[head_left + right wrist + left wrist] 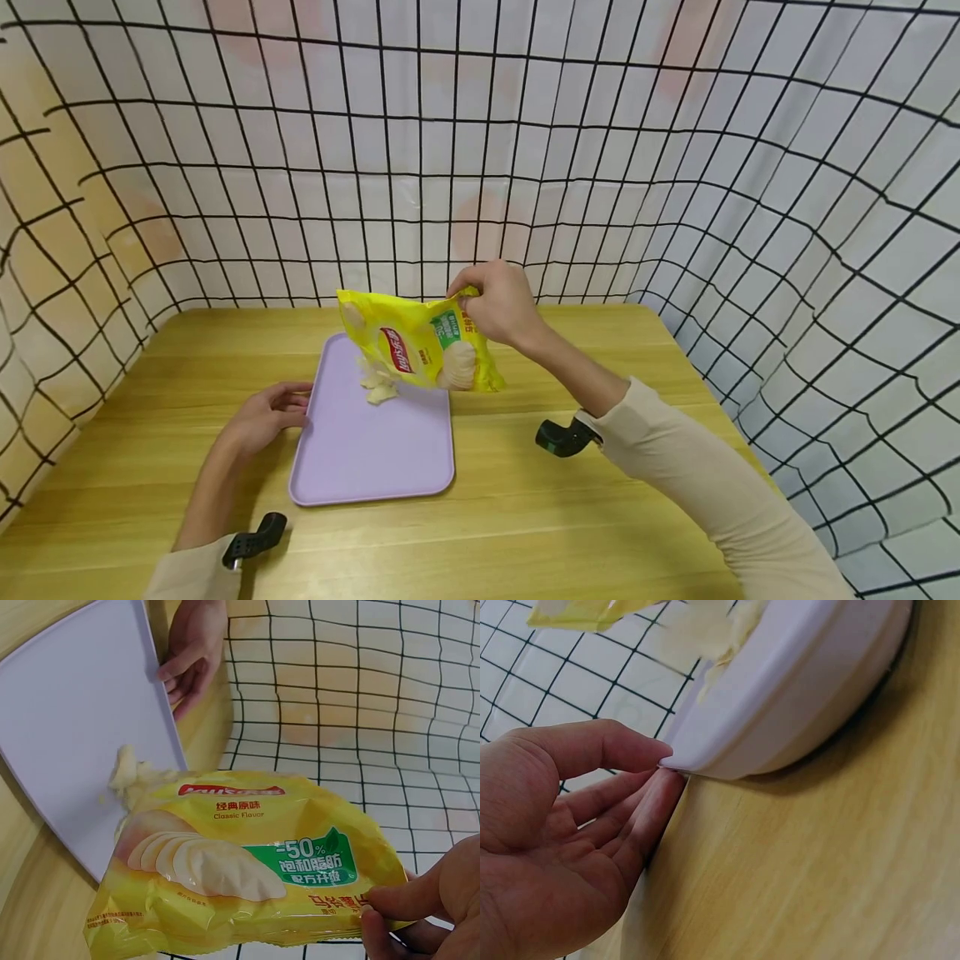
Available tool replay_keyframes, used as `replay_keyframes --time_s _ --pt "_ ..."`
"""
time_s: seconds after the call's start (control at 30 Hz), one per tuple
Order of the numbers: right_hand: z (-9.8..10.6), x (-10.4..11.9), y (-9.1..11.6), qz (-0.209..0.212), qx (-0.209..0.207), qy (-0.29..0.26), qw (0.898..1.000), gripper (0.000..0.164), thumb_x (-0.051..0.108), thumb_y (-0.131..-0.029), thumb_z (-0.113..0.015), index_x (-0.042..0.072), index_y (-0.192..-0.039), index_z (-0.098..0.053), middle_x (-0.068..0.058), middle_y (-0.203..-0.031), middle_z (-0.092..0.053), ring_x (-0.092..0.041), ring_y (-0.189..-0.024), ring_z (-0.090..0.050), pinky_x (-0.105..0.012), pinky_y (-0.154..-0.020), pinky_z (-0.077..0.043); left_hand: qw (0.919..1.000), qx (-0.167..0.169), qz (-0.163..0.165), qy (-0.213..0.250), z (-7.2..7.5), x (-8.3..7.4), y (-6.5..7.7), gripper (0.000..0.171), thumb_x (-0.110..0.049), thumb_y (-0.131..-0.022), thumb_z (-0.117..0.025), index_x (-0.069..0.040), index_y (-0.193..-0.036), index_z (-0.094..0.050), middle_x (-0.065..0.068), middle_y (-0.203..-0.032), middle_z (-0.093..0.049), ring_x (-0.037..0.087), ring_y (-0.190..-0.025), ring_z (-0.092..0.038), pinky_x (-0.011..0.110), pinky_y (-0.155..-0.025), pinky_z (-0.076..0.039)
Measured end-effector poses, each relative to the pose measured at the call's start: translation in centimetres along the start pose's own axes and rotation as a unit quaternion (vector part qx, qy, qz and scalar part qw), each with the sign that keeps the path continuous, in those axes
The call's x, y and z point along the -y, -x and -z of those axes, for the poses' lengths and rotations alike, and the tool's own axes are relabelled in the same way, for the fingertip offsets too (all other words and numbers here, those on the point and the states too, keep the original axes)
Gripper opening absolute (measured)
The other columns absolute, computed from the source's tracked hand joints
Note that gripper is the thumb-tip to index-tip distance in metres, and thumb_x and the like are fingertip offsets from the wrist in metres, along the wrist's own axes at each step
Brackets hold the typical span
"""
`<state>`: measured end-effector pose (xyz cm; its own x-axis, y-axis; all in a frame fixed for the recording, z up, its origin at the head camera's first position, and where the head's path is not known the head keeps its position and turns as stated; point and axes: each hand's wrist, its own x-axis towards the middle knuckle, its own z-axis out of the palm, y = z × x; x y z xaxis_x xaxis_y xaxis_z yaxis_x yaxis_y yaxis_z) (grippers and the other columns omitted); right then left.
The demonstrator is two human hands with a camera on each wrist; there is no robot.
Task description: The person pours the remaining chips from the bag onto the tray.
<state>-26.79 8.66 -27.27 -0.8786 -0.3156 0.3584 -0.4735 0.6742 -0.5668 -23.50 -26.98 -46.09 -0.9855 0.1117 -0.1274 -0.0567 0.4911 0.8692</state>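
Observation:
My right hand (504, 302) pinches one end of a yellow bag of potato chips (420, 337), tilted above the far part of a lilac tray (367, 467). Pale potato chips (378, 387) lie in a small pile on the tray under the bag's lower end. In the right wrist view, thumb and fingers grip the bag (247, 825) at its corner, and chips (133, 776) show just past its other end. At the tray's left edge, my left hand (266, 419) pinches the rim between thumb and fingers, as the left wrist view shows with the tray (780, 697) close by.
The tray lies on a wooden table (540, 517). A black wire grid (420, 150) with pale cloth behind it surrounds the back and both sides. Black wrist cameras (567, 437) sit on both sleeves.

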Motion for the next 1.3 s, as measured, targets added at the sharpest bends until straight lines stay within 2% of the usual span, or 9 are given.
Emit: replay_keyframes --time_s 0.63,0.93,1.17,1.3 --pt "0.43 0.33 -0.15 -0.014 0.007 0.005 1.000 0.018 0.000 -0.093 -0.063 0.007 -0.095 -0.080 -0.009 -0.104 -0.077 -0.024 -0.093 -0.067 -0.032 -0.071 -0.058 0.9999 0.003 0.012 -0.003 0.15 0.15 -0.28 0.062 -0.008 -0.092 -0.069 0.007 -0.147 -0.043 0.028 -0.130 -0.058 0.028 -0.112 -0.059 0.015 -0.080 -0.047" --pt "0.23 -0.01 -0.10 -0.011 0.012 0.003 1.000 0.018 0.000 -0.094 -0.062 0.005 -0.095 -0.079 -0.010 -0.107 -0.076 -0.024 -0.096 -0.069 -0.032 -0.074 -0.060 0.9999 0.002 0.017 -0.002 0.07 0.04 -0.19 0.062 -0.010 -0.092 -0.070 0.005 -0.147 -0.045 0.024 -0.128 -0.059 0.022 -0.107 -0.060 0.016 -0.082 -0.047" --pt "0.48 -0.09 -0.15 -0.008 -0.010 -0.009 1.000 0.018 -0.001 -0.092 -0.063 0.006 -0.095 -0.079 -0.010 -0.100 -0.076 -0.024 -0.083 -0.062 -0.029 -0.063 -0.051 0.9999 0.003 0.016 -0.002 0.04 0.02 -0.17 0.063 -0.010 -0.091 -0.070 0.005 -0.147 -0.045 0.023 -0.127 -0.060 0.022 -0.107 -0.059 0.016 -0.082 -0.047" --pt "0.44 -0.31 -0.15 -0.017 -0.004 -0.007 1.000 0.018 -0.001 -0.092 -0.063 0.006 -0.095 -0.079 -0.010 -0.101 -0.076 -0.024 -0.086 -0.063 -0.029 -0.065 -0.052 0.9999 0.003 0.016 -0.004 0.08 0.00 -0.14 0.063 -0.010 -0.092 -0.070 0.005 -0.147 -0.044 0.024 -0.127 -0.060 0.023 -0.107 -0.060 0.016 -0.081 -0.047"
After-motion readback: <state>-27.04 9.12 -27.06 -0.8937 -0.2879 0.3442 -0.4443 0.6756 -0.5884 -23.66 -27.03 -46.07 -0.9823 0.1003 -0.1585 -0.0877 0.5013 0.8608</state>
